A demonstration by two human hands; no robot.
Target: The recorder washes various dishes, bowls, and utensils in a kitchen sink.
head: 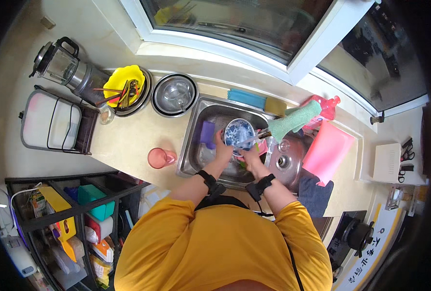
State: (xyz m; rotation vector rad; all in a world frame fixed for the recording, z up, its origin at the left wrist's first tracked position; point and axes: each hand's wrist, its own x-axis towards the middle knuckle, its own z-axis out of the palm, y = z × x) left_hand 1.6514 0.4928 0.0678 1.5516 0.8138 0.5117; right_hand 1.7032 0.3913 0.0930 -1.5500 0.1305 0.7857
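Over the left basin of the steel sink (186,160), a blue-and-white patterned bowl (239,131) sits between my hands under a stream of water from the faucet. My left hand (223,147) grips its left rim. My right hand (250,157) is at its lower right edge, with the fingers partly hidden; whether it grips the bowl I cannot tell. A purple cloth or sponge (208,134) lies left of the bowl inside the basin. Pink and green items show partly beside and below my right hand. A green towel (298,118) is wrapped on the faucet.
A pink tumbler (157,158) stands on the counter left of the sink. Behind it are nested metal bowls (174,94) and a yellow basket (124,78) with chopsticks. Blue cloth (246,97) lies along the sink's back edge. Right of the basins hang a pink sheet (328,151) and dark cloth (315,196).
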